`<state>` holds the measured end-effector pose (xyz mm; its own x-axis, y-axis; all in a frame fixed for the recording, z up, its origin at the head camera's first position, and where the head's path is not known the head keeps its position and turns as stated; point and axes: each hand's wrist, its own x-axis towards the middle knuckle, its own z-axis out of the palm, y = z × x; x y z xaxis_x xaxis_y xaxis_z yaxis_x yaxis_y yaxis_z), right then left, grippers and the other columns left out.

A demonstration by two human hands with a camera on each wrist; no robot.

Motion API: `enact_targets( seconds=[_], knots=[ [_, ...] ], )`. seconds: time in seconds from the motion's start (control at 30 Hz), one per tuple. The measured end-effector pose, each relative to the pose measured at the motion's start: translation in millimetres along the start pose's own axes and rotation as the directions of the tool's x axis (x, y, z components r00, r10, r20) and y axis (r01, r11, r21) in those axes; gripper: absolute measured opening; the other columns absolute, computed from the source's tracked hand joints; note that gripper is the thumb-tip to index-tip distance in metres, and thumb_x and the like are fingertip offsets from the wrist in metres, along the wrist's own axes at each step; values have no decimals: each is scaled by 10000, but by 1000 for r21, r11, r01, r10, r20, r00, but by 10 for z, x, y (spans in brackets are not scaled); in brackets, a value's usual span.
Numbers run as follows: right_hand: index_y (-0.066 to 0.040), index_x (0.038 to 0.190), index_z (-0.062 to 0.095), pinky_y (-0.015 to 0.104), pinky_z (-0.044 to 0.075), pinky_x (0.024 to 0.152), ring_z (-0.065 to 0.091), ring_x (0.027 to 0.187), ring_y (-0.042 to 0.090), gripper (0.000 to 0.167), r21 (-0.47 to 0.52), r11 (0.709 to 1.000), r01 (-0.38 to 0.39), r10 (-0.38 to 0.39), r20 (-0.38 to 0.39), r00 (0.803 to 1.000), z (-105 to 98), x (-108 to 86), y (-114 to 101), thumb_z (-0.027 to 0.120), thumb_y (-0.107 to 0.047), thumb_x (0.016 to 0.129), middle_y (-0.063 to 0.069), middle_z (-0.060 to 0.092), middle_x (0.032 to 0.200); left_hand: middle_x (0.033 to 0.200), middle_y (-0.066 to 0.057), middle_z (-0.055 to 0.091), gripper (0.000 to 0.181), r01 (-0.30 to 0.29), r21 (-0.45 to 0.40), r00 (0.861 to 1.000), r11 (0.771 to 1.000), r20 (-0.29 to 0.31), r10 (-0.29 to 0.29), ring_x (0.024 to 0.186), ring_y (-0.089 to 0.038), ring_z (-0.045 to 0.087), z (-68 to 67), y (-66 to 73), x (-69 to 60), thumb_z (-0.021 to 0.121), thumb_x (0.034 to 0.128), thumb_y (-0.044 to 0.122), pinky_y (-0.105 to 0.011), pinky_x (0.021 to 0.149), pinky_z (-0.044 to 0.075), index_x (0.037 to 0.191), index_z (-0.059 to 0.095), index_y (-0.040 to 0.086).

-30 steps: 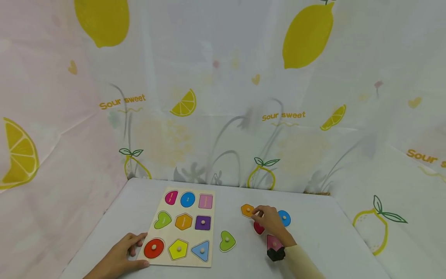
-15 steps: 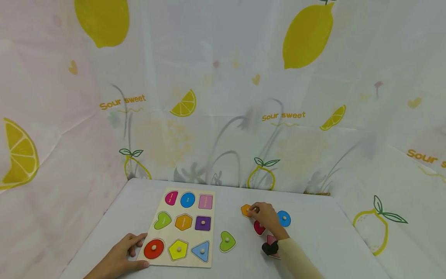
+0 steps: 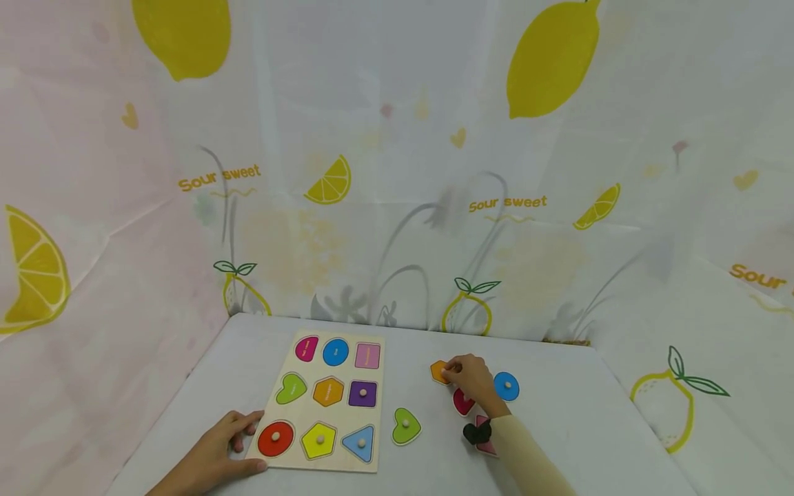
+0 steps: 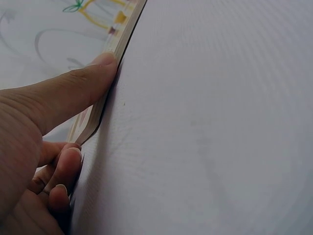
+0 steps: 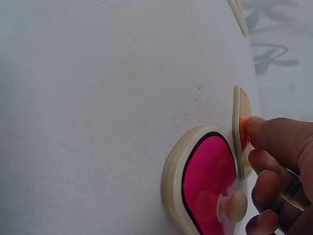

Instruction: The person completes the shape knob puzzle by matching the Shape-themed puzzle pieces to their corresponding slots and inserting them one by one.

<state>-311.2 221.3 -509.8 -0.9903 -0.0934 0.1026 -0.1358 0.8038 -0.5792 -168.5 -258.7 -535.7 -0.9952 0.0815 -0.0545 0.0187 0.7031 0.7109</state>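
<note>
A wooden peg puzzle board [image 3: 310,411] lies at left on the table in the head view. Knobbed red circle, yellow pentagon, blue triangle and purple square pieces sit in it; its other spots show printed shapes. My left hand [image 3: 214,449] grips the board's near left corner, thumb on the near edge, as the left wrist view shows on the board's side [image 4: 128,34]. My right hand [image 3: 475,380] pinches the knob of the orange hexagon piece [image 3: 437,370]. In the right wrist view, that hexagon [image 5: 238,115] lies against the table; the fingers hide its knob.
Right of the board lies a green heart piece [image 3: 406,428]. Under and beside my right hand are a magenta piece [image 3: 462,403], a blue round piece [image 3: 506,387] and a partly hidden pink piece [image 3: 487,446]. A lemon-printed cloth [image 3: 397,241] stands behind the table.
My right hand has moved a little left, its fingertips reaching the knob of the orange hexagon. My left hand keeps its place at the board's corner.
</note>
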Motion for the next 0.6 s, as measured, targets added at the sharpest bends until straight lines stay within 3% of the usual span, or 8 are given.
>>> enact_targets(
  seconds=[0.33,0.6],
  knots=[
    [-66,986,786,273,493,578,567,686,132,191,-6,1000,17,-17,-6,1000,29,-8,1,801,-240,909,-28,662,792,955,-17,459,994,75,-18,997,997,8,-75,839,-157,465,21,1,37,994,597,373,-243,664,431,1416,584,-13],
    [-67,968,772,281,515,619,577,712,130,180,-7,999,43,-43,1,999,48,-38,-57,799,-237,912,-20,663,818,978,-3,477,964,9,-3,1000,1000,-4,-9,815,-110,454,6,-9,4,984,630,368,-231,668,421,1421,583,-9]
  ],
)
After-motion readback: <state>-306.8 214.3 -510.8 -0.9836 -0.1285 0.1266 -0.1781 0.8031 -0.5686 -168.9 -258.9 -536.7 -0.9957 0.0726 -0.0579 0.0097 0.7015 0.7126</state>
